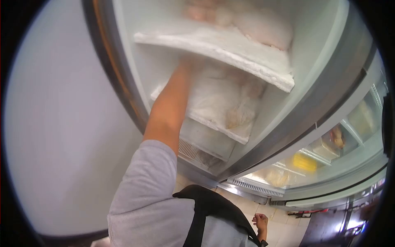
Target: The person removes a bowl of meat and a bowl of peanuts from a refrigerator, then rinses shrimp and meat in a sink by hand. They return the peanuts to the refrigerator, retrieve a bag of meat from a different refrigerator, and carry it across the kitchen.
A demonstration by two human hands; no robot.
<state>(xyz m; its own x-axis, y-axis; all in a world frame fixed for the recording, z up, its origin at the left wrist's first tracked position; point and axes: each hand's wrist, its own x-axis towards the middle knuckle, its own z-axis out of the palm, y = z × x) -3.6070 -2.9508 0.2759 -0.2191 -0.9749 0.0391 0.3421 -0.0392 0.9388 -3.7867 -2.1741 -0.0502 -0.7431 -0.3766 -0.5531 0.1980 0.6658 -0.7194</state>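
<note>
My left hand (pixel 189 64) reaches deep into an upright freezer, between a frosted upper shelf (pixel 214 47) and the shelf below it. Cold mist blurs its fingers, so whether it grips anything is hidden. Nearest to it, on that lower shelf, lies a whitish, frosty plastic-wrapped bundle (pixel 214 92). A crumpled clear bag (pixel 240 115) with something yellowish in it sits at the shelf's front right. Low beside my body, my right hand (pixel 261 222) hangs with loosely curled fingers and nothing visible in it, away from the freezer.
Pale, pinkish wrapped goods (pixel 263 29) rest on the upper shelf. To the left stands the wide freezer door (pixel 61 123), swung out. On the right, a glass-fronted fridge (pixel 329 164) holds a yellow item (pixel 304 162) and other food. Light floor tiles (pixel 282 228) lie below.
</note>
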